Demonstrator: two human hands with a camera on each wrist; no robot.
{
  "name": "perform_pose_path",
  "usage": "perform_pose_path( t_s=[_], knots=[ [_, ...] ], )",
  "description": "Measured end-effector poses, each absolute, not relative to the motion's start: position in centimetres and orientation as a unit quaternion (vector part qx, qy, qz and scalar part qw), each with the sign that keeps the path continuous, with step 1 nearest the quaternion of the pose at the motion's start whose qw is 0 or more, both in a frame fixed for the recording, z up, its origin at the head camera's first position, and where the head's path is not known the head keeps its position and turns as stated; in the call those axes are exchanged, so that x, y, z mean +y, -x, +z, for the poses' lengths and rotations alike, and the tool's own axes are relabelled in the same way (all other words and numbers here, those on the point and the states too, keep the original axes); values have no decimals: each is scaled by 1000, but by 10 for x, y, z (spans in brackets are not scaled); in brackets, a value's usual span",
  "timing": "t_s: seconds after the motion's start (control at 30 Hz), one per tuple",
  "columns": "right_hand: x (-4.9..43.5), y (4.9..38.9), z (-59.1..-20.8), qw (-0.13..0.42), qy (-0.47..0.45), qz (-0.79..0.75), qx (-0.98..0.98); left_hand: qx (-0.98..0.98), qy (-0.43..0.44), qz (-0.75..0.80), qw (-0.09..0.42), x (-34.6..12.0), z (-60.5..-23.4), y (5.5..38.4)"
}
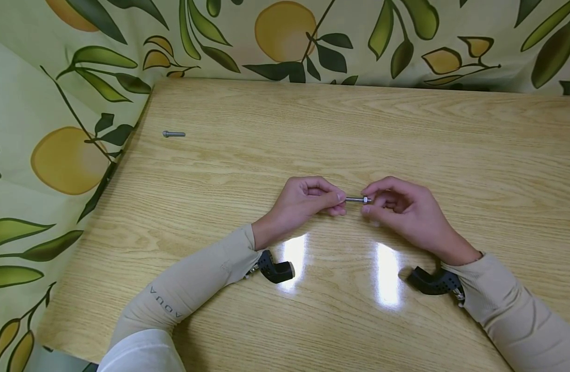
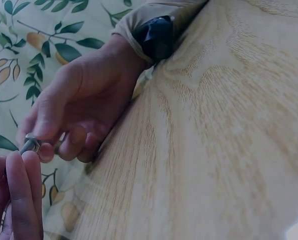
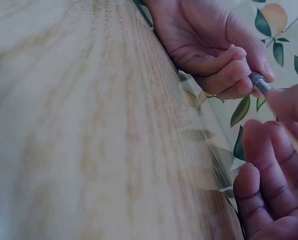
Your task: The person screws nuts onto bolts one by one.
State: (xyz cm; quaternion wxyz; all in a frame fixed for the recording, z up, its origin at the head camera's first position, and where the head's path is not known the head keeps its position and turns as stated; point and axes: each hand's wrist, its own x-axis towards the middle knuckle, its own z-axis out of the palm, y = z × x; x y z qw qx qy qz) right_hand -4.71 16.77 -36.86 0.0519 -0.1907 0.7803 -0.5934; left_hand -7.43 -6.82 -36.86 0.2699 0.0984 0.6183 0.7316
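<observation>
In the head view, my left hand (image 1: pixel 308 201) pinches a bolt (image 1: pixel 354 199) between thumb and fingers, with the shank pointing right. A shiny hex nut (image 1: pixel 366 200) sits on the shank close to its free end. My right hand (image 1: pixel 412 214) is around that end, index finger above the nut and thumb below it, with gaps showing between. In the right wrist view, the knurled bolt head (image 3: pixel 256 79) shows at the left fingertips, and the right thumb overlaps the shank. From the left wrist, the nut (image 2: pixel 33 142) appears just beyond the left fingers (image 2: pixel 24 185).
A second bolt (image 1: pixel 174 134) lies on the wooden table (image 1: pixel 247 134) at the far left. Black wrist mounts (image 1: pixel 276 268) hang below both sleeves. Patterned fabric (image 1: pixel 210 31) borders the table's back and left edges.
</observation>
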Motion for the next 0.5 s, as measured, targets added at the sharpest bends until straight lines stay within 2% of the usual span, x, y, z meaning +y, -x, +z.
perform_pose_path(
  t_s=[0.3,0.5],
  knots=[
    [167,48,-370,56,199,-626,752,621,-99,730,268,-68,-368,75],
    [168,47,-368,53,169,-557,811,621,-99,730,268,-68,-369,75]
  ],
)
